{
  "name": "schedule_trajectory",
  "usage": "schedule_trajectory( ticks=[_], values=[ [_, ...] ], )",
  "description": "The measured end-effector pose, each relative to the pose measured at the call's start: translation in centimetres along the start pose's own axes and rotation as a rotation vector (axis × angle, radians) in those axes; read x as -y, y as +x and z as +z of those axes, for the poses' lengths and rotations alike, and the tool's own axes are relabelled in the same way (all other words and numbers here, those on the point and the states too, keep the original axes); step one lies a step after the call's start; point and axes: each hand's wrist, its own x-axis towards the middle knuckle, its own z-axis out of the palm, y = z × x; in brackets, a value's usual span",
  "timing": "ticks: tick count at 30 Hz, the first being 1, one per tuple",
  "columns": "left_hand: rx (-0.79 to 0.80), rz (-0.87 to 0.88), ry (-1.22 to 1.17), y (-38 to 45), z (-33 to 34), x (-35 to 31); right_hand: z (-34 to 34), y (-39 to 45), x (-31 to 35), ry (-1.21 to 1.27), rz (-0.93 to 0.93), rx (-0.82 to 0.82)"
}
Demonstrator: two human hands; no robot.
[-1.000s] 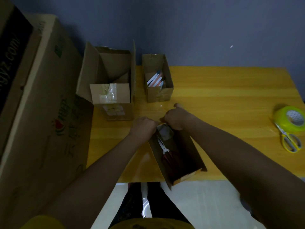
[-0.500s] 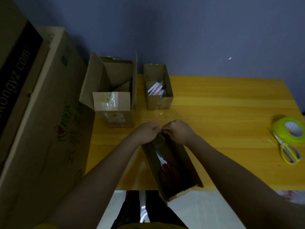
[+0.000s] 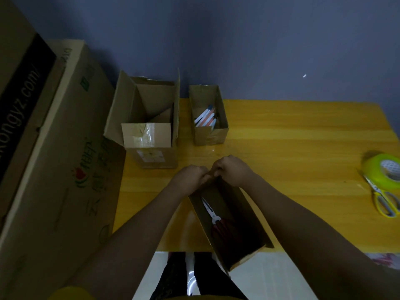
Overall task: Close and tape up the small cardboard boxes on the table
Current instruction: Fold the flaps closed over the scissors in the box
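Early going: no box taped yet.
Left hand [image 3: 190,177] and right hand [image 3: 232,169] gripping far flap of near box [image 3: 244,241]; two boxes open, tape [image 3: 377,169] untouched.

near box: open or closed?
Open. The near box shows its inside, red-handled pliers lying in it; both hands grip its far edge.

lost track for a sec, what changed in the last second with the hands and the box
The left hand and right hand have closed together and now pinch the far flap of the box with scissors. A second ago they were slightly apart. Tape roll and other boxes stayed put.
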Motion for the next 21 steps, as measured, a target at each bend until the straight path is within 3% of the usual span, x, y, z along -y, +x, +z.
schedule_trajectory(
  ticks=[4,8,11,15,18,21],
  values=[
    [0.012,-0.056,0.067,0.5,0.2,0.3,0.2,0.2,0.3,0.006,-0.001,-0.021],
    [-0.091,-0.103,0.211,0.6,1.0,0.1,0.3,0.3,0.3,-0.021,0.004,-0.016],
    [0.023,-0.210,0.120,0.6,0.7,0.5,0.4,-0.1,0.0,-0.049,0.016,-0.014],
    [0.067,-0.279,-0.119,-0.1,0.1,1.3,0.2,-0.7,0.2,-0.255,-0.029,0.014],
    [0.050,-0.262,-0.071,-0.4,-0.2,0.8,0.1,-0.4,1.3,-0.489,-0.145,-0.033],
    [0.011,-0.235,-0.023,-0.3,0.0,-0.2,0.8,0.4,2.5,-0.536,-0.183,-0.026]
  ],
)
